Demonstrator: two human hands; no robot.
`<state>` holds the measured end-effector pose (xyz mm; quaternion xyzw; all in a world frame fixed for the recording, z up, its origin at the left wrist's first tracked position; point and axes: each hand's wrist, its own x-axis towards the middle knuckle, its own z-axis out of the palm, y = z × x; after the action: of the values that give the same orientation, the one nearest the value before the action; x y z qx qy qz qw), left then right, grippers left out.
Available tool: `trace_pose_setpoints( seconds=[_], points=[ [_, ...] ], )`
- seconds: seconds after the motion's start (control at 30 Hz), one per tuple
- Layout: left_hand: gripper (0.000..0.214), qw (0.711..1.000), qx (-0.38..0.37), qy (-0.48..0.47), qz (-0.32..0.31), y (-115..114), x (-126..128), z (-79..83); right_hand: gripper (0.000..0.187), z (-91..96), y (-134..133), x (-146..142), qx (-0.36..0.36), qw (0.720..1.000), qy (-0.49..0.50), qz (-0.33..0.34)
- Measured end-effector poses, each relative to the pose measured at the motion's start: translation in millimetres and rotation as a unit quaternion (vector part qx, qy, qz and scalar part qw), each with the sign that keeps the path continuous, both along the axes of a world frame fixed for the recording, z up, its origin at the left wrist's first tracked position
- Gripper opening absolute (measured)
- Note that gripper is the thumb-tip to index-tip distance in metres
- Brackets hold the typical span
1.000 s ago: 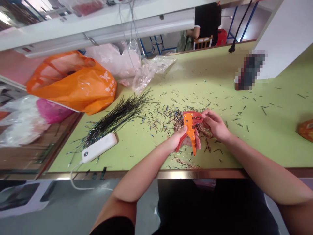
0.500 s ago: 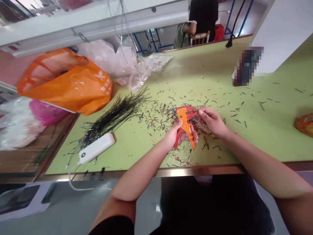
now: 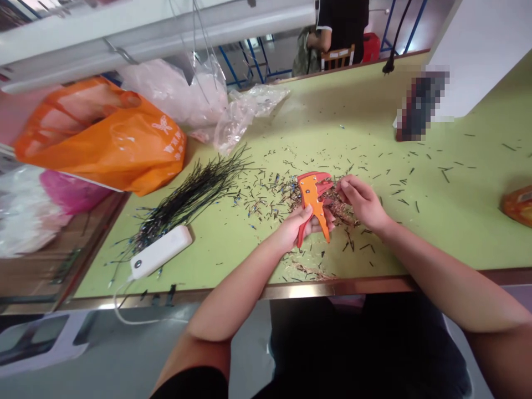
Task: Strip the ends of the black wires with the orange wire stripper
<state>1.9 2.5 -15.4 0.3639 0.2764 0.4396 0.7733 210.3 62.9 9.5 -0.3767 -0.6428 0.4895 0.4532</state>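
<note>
My left hand (image 3: 297,224) is wrapped round an orange and red wire stripper (image 3: 311,194), its jaws pointing up and to the right. Just right of those jaws is my right hand (image 3: 363,202), thumb and forefinger pinched together. Whatever lies in that pinch is too small to make out. Black wire offcuts (image 3: 266,199), some with blue ends, are strewn round and under the tool. A heap of copper-coloured strands (image 3: 344,213) shows below my right fingers. Left of the hands lies a bundle of long black wires (image 3: 191,191), several with blue tips.
A white power bank (image 3: 162,252) with a cable sits against the bundle. Behind are an orange bag (image 3: 137,149) and clear plastic bags (image 3: 236,119). A white panel (image 3: 477,55) stands at the right, with a blurred object (image 3: 424,105) before it. A person (image 3: 343,27) is beyond the table.
My right fingertips have drawn slightly away from the stripper's jaws. The left hand keeps its grip on the tool. The whole view has shifted a little.
</note>
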Motion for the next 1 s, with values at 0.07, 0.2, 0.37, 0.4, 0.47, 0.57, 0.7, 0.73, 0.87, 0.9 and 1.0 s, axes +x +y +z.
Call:
trace_pose_setpoints(
  seconds=[0.07, 0.2, 0.37, 0.4, 0.47, 0.57, 0.7, 0.73, 0.87, 0.9, 1.0],
  points=[
    [0.057, 1.0, 0.005, 0.01, -0.009, 0, 0, -1.0, 0.057, 1.2, -2, -1, 0.018, 1.0, -0.008, 0.006],
    [0.062, 0.999, 0.018, 0.037, -0.009, 1, 0, -1.8, 0.057, 3.1, -5, -2, 0.03, 0.999, -0.017, 0.032],
    [0.066, 0.998, 0.01, 0.058, 0.009, 2, 1, -2.3, 0.054, 1.6, -7, -3, 0.051, 0.998, -0.029, 0.039],
    [0.066, 0.998, 0.01, 0.06, 0.013, 1, 1, -2.4, 0.054, 1.2, -7, -3, 0.052, 0.997, -0.033, 0.039],
    [0.066, 0.998, 0.012, 0.064, 0.019, 1, 1, -2.5, 0.054, 0.6, -9, -4, 0.045, 0.998, -0.035, 0.037],
    [0.067, 0.997, 0.012, 0.069, 0.023, 1, 2, -2.3, 0.054, -0.3, -10, -5, 0.024, 0.999, -0.025, 0.026],
    [0.066, 0.997, 0.011, 0.071, 0.022, 1, 2, -1.4, 0.049, -1.4, -10, -6, 0.014, 0.999, -0.029, 0.01],
    [0.066, 0.997, 0.012, 0.071, 0.022, 0, 2, -1.1, 0.048, -1.3, -10, -6, 0.014, 0.999, -0.031, 0.008],
    [0.065, 0.997, 0.018, 0.074, 0.021, 0, 2, 0.7, 0.042, 0.3, -11, -6, 0.007, 0.999, -0.033, 0.001],
    [0.065, 0.997, 0.019, 0.076, 0.02, -1, 2, 0.9, 0.041, 0.8, -11, -6, 0.009, 0.999, -0.035, 0.0],
    [0.064, 0.996, 0.025, 0.084, 0.024, 0, 2, 0.4, 0.038, 1.3, -11, -6, 0.026, 0.999, -0.048, -0.004]
  ],
)
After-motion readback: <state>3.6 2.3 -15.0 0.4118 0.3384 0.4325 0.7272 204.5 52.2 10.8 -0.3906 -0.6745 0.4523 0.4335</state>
